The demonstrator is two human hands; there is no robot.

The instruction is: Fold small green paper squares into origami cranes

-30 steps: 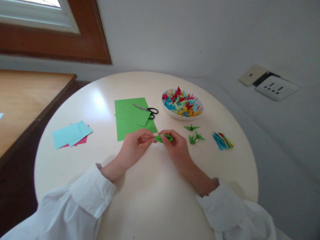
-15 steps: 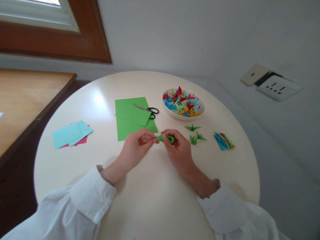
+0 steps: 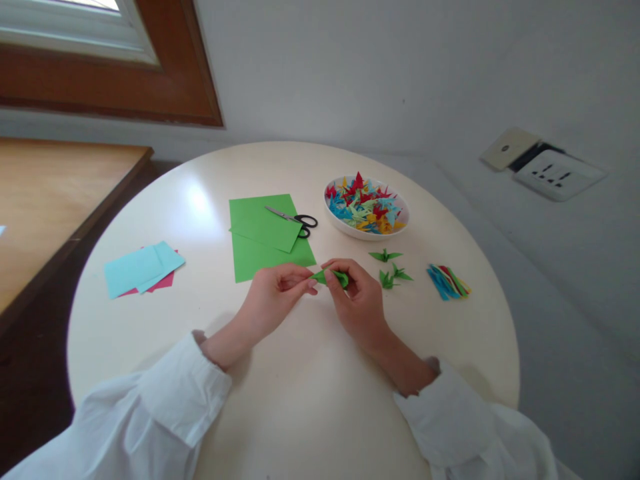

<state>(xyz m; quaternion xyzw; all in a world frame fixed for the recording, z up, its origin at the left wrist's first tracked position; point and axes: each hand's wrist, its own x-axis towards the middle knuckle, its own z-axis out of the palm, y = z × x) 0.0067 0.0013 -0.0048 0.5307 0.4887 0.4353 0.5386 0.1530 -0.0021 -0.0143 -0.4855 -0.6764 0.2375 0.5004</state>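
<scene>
A small folded green paper piece [image 3: 331,277] is held between both hands just above the round white table [image 3: 300,400]. My left hand [image 3: 273,297] pinches its left tip with thumb and fingers. My right hand [image 3: 355,297] is curled round its right part, so much of the paper is hidden. Just behind the hands lie green paper sheets [image 3: 265,237] with black-handled scissors [image 3: 295,220] on them. Three small green folded cranes [image 3: 390,267] sit to the right of my right hand.
A white bowl [image 3: 367,232] full of coloured paper cranes stands behind the green cranes. Coloured paper strips [image 3: 447,281] lie at the right. Light blue and pink sheets [image 3: 143,267] lie at the left. A wooden sill runs along the left, a wall socket at the right.
My hands stay in place; the fingers have shifted slightly on the green paper, the left fingers stretching toward its tip.
</scene>
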